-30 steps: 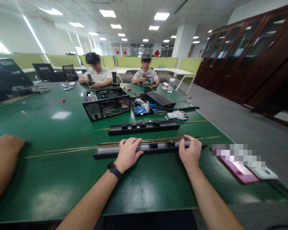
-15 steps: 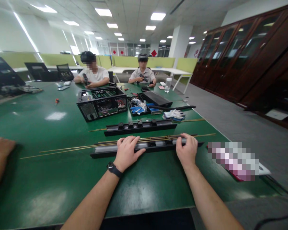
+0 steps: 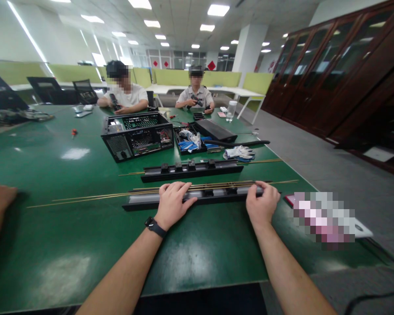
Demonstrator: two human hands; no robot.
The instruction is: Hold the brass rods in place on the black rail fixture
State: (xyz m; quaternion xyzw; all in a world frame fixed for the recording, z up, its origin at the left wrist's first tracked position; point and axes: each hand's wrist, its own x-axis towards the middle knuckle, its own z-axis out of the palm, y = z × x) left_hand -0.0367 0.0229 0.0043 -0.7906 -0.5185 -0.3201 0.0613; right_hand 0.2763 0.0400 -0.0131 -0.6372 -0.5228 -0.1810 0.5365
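Observation:
A long black channel (image 3: 144, 204) with a pale inner strip lies crosswise in front of me, with small black blocks (image 3: 231, 189) in it. Several thin brass rods (image 3: 95, 197) run along its far side and stick out past both ends. Over the channel and rods lies my left hand (image 3: 173, 202), fingers bent across the far side and thumb by the near wall; it wears a black watch. Near the channel's right end is my right hand (image 3: 262, 202), fingers curled and thumb close to the index finger; what it pinches is hidden.
Behind lies a second black channel (image 3: 190, 171) with blocks and rods. Farther back stand an opened computer case (image 3: 138, 138), a tray of gloves (image 3: 190, 142) and a glove pair (image 3: 239, 153). A blurred pink-and-white item (image 3: 325, 216) is right; another person's hand (image 3: 0, 197), left.
My right hand has slid a little to the right along the channel. My left hand stays in place on it. The whole view has shifted slightly.

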